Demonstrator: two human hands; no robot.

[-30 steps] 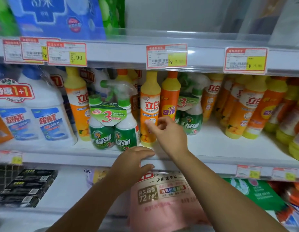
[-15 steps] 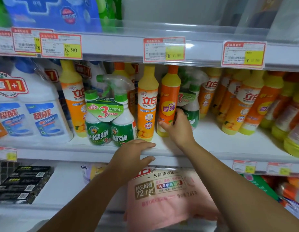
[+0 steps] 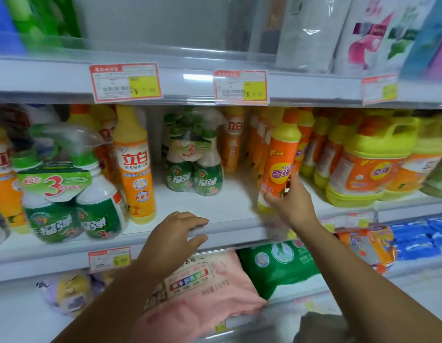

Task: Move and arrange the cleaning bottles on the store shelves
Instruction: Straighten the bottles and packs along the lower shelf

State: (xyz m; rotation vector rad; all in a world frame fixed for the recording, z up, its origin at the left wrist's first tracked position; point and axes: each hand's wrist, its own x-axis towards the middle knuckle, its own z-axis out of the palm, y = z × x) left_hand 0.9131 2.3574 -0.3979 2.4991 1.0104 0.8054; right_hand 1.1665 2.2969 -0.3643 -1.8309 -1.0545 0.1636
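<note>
I note the tall orange plastic bottle with yellow cap (image 3: pixel 279 167) in the right hand (image 3: pixel 290 203) looks smooth, its printed label semi-glossy. The twin green-and-white plastic spray bottles at near left (image 3: pixel 71 206) are wrapped in clear glossy film that catches the light; the second such pair further back (image 3: pixel 194 167) looks the same. The white shelf board (image 3: pixel 215 206) under the left hand (image 3: pixel 173 240) reads as smooth painted metal, matt. The paper price tags (image 3: pixel 126 82) sit behind clear glossy plastic strips. The squat yellow plastic jugs at right (image 3: pixel 368 164) look smooth. The pink soft pouch below (image 3: pixel 202 293) appears matt.
</note>
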